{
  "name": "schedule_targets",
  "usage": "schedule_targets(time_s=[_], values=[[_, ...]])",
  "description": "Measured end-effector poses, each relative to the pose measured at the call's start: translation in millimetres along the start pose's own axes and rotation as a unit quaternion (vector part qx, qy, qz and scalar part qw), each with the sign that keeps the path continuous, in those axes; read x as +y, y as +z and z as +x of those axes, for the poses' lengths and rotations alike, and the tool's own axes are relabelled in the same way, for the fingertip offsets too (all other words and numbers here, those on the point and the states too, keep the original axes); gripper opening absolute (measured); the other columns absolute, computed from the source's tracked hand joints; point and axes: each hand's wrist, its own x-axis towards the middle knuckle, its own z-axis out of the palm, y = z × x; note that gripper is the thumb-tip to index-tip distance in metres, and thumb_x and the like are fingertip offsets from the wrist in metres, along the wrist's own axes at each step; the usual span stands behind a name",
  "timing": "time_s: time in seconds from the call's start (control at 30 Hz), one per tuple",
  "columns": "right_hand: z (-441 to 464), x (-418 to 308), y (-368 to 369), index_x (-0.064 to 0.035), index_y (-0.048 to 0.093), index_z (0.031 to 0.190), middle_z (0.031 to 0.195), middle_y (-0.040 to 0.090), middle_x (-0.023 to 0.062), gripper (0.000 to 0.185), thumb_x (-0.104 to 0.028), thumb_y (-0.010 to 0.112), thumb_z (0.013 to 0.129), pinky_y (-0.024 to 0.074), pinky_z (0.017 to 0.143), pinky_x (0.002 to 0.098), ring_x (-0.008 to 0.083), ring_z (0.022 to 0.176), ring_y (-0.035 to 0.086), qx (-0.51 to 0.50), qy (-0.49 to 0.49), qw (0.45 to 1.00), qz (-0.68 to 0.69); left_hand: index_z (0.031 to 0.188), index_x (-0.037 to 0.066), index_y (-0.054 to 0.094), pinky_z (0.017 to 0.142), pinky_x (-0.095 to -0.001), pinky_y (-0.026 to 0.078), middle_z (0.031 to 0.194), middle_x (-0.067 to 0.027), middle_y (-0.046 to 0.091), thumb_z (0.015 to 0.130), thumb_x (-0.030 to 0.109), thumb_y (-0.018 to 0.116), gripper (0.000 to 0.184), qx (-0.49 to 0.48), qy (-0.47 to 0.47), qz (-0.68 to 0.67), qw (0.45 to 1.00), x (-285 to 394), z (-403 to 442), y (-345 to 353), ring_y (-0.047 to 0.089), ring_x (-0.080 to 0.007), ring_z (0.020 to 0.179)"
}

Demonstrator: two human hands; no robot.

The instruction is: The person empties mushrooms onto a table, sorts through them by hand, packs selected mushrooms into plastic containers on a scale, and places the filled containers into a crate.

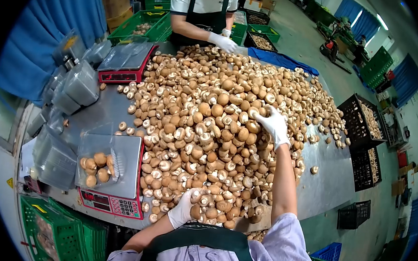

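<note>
A large heap of brown-capped mushrooms [214, 131] with pale stems covers the middle of the metal table. My left hand [182, 210], in a white glove, is at the heap's near edge, its fingers curled around mushrooms by my apron; part of its grip is hidden. Farther out, my right hand [274, 127], also white-gloved, reaches onto the right side of the heap. Its thumb and fingers are apart, with the tips touching mushrooms. To the left, a clear plastic tub [96, 164] with several mushrooms in it rests on a red-framed scale [127, 173].
Across the table a co-worker's gloved hand [223, 42] is over the heap's far edge. A second scale [121, 68] holds clear lids. Stacked clear tubs [54, 161] line the left side. Green crates [54, 226] stand at lower left, black crates [360, 119] at right.
</note>
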Motion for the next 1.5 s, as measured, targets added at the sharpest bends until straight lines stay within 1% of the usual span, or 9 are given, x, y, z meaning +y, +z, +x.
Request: schedule_targets(time_s=[0.27,0.47,0.6,0.77,0.87,1.0,1.17,1.4,1.5], values=[[6.7,23.7,27.7,-0.0059,0.065,0.103,0.087,0.068,0.0060,0.035,-0.030,0.067,0.078,0.0489,0.067,0.0279,0.0148,0.074,0.062,0.081,-0.019,0.962,0.261,0.111,0.003,0.057,0.081,-0.0466,0.055,0.097,-0.0123,0.065,0.096,0.032,0.035,0.039,-0.010,0.007,-0.032,0.999,0.8,-2.4,-7.1,0.065,-0.0275,0.089],[-46.1,40.6,-5.5,-0.0174,0.062,0.108,0.088,0.067,-0.0001,0.037,-0.047,0.045,0.092,0.0441,0.042,0.0264,0.0101,0.066,0.062,-0.103,0.143,0.656,0.734,0.115,0.001,0.054,0.083,-0.0415,0.055,0.103,-0.0128,0.064,0.097,0.032,0.033,0.042,-0.060,0.043,-0.026,0.997,-1.7,-3.1,0.5,0.064,-0.0256,0.090],[-96.0,55.9,18.9,-0.0121,0.052,0.122,0.117,0.059,0.0137,0.046,-0.046,0.046,0.093,0.0572,0.064,0.0395,0.0293,0.083,0.064,-0.142,0.157,0.455,0.865,0.137,0.007,0.040,0.100,-0.0460,0.044,0.138,-0.0166,0.044,0.094,0.045,0.038,0.058,-0.145,0.010,-0.173,0.974,-6.0,6.8,-12.7,0.042,-0.0350,0.128],[-159.4,31.3,40.5,-0.0032,0.046,0.130,0.134,0.049,0.0158,0.051,-0.041,0.042,0.095,0.0398,0.102,0.0411,0.0310,0.122,0.047,-0.206,0.106,0.362,0.903,0.144,0.015,0.032,0.109,-0.0641,0.018,0.150,-0.0085,0.029,0.093,0.059,0.030,0.067,-0.171,0.030,-0.168,0.970,-5.1,4.1,14.1,0.023,-0.0387,0.138],[-200.2,1.5,50.7,-0.0021,0.053,0.122,0.126,0.055,0.0133,0.055,-0.046,0.053,0.089,0.0449,0.094,0.0386,0.0254,0.114,0.053,-0.111,0.147,0.666,0.722,0.147,0.024,0.025,0.106,-0.0699,0.015,0.149,-0.0103,0.029,0.089,0.064,0.031,0.070,-0.196,0.052,-0.147,0.968,-9.8,10.5,9.6,0.027,-0.0412,0.135],[-234.0,-16.2,61.5,-0.0034,0.055,0.120,0.119,0.058,0.0099,0.046,-0.035,0.060,0.087,0.0398,0.097,0.0354,0.0218,0.110,0.055,-0.235,-0.075,0.855,0.455,0.139,0.017,0.038,0.105,-0.0696,0.021,0.138,-0.0162,0.041,0.089,0.056,0.040,0.063,-0.101,0.076,-0.080,0.989,-11.5,10.3,7.3,0.039,-0.0404,0.126],[-241.3,-23.2,55.2,-0.0032,0.049,0.129,0.123,0.057,0.0123,0.057,-0.032,0.064,0.083,0.0413,0.098,0.0350,0.0220,0.112,0.055,-0.215,-0.034,0.823,0.524,0.134,0.009,0.043,0.103,-0.0645,0.031,0.127,-0.0167,0.052,0.091,0.046,0.047,0.058,-0.120,0.064,-0.082,0.987,-11.2,7.0,3.9,0.049,-0.0370,0.119],[-250.9,-48.9,57.9,-0.0056,0.048,0.130,0.139,0.042,0.0196,0.061,-0.019,0.069,0.074,0.0342,0.106,0.0412,0.0363,0.125,0.044,-0.121,-0.281,0.948,0.089,0.133,0.007,0.044,0.100,-0.0474,0.043,0.126,-0.0147,0.054,0.092,0.047,0.045,0.057,-0.076,0.100,-0.085,0.988,-11.5,19.0,-8.6,0.054,-0.0315,0.114],[-252.7,-37.5,66.6,-0.0053,0.049,0.129,0.139,0.043,0.0199,0.059,-0.021,0.068,0.076,0.0313,0.108,0.0407,0.0349,0.129,0.041,-0.113,-0.219,0.920,0.306,0.130,0.006,0.046,0.097,-0.0508,0.044,0.122,-0.0150,0.057,0.092,0.049,0.047,0.058,-0.102,0.055,-0.115,0.987,-10.6,13.9,-12.6,0.057,-0.0313,0.110]])
